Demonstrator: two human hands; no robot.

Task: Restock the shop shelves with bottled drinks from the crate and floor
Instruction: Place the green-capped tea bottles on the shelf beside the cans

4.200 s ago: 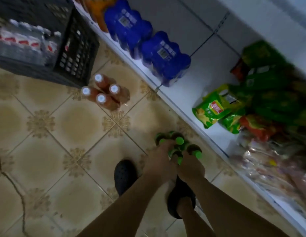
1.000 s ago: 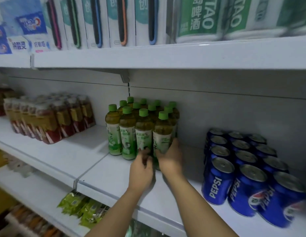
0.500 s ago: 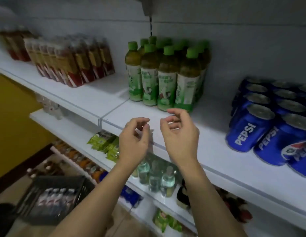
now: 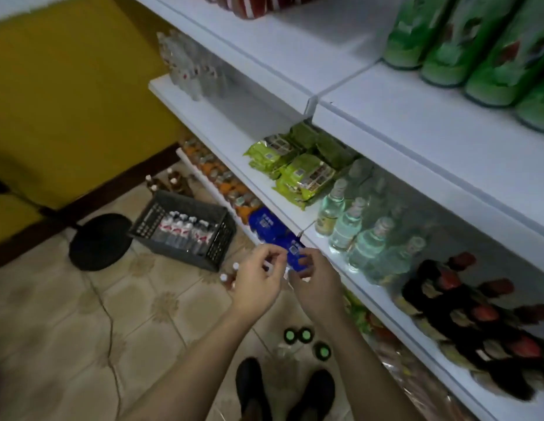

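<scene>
Green-capped bottles (image 4: 305,340) upright on the tiled floor (image 4: 67,344), both grips empty above them.

Left grip (image 4: 258,281) and right grip (image 4: 316,284) side by side in mid-air in front of the shelves, fingers loosely curled and apart, clasping nothing. Black crate (image 4: 146,218) farther off on the floor, partly filled with red-labelled clear bottles (image 4: 182,229). A few white-capped bottles (image 4: 229,273) just beside it, partly hidden behind the left grip. Green-labelled bottles (image 4: 477,50) in a row on the upper shelf (image 4: 401,126). Below, green snack packs (image 4: 295,168), clear glass bottles (image 4: 352,238) and dark red-capped bottles (image 4: 477,317) on the middle shelf (image 4: 210,123). Black shoes (image 4: 254,387) close to the green caps.
</scene>
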